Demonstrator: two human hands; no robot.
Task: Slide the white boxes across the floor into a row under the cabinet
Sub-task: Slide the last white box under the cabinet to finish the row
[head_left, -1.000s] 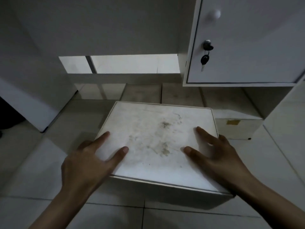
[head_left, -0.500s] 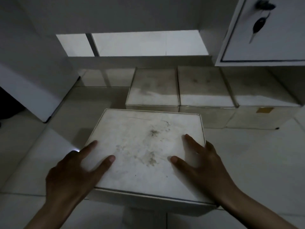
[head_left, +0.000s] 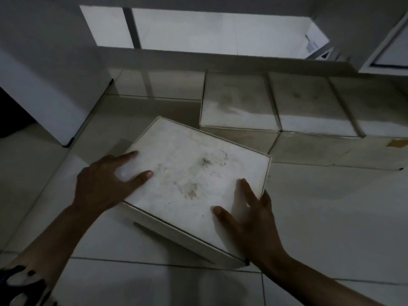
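**Hands flat on skewed white box, short of the row**

Conditions: dim light, pale tiled floor (head_left: 320, 217), head view looking down.

Item under handling: one white box (head_left: 194, 184) with a scuffed, stained lid lies on the floor in the centre of the view. It sits turned at an angle to the floor tile joints, its far corner pointing toward the row behind it. It lies near that row; whether the far corner touches it cannot be told.

Left hand (head_left: 103, 184): laid on the box's left corner, fingers spread and straight, thumb and forefinger flat on the lid. The grip is open-palmed pressure, nothing pinched.

Right hand (head_left: 254, 219): laid on the box's near right corner, fingers spread, forefinger and thumb flat on the lid, the remaining fingers reaching over the right edge. The grip here is likewise spread, not closed round the box.

Row: three white boxes stand side by side, touching, along the back. The left box (head_left: 238, 102) and middle box (head_left: 309, 104) are fully seen; the right box (head_left: 379, 107) runs out of frame and carries a tan tape patch (head_left: 397, 143) on its front. The cabinet (head_left: 384, 51) overhangs the right end of the row.
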